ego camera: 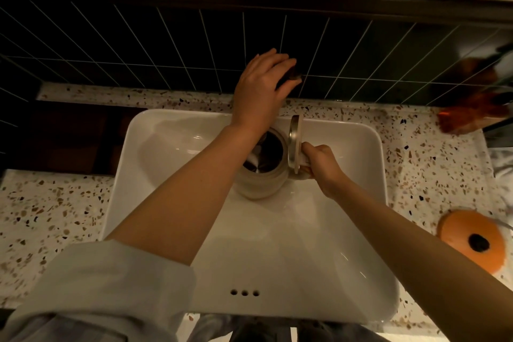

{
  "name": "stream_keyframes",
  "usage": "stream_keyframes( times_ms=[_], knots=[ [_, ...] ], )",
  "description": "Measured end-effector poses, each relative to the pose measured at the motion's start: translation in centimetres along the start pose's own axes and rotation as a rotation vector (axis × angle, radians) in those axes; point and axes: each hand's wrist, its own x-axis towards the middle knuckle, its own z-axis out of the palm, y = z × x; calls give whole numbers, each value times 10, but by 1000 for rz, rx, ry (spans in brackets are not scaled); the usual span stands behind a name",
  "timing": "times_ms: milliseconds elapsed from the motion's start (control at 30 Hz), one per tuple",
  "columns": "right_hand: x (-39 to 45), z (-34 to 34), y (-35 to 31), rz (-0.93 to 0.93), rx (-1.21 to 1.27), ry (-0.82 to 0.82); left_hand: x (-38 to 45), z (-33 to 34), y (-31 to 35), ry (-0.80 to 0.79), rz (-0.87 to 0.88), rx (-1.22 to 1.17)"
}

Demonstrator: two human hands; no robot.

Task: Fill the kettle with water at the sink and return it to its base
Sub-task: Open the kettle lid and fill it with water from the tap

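Two bare forearms reach up from the bottom of the frame over a white sink (347, 272) that fills the centre, set in a speckled terrazzo counter (50, 203) below dark wall tiles (138, 44). Inside the basin, just above centre, a cream kettle (261, 183) stands with its hinged lid (294, 144) flipped upright on its right. The left hand (261, 91), upper centre, curls its fingers over a dark tap handle (291, 76). The right hand (322, 166) is wrapped tight around the kettle's handle. An orange round object (472, 239) sits at right.
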Motion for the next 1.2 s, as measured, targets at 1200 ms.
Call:
stream_keyframes(
  times_ms=[1200],
  knots=[
    [-4, 4, 0, -37, -18, -4, -135, -15, -20, 123, -1144, -856]
  ],
)
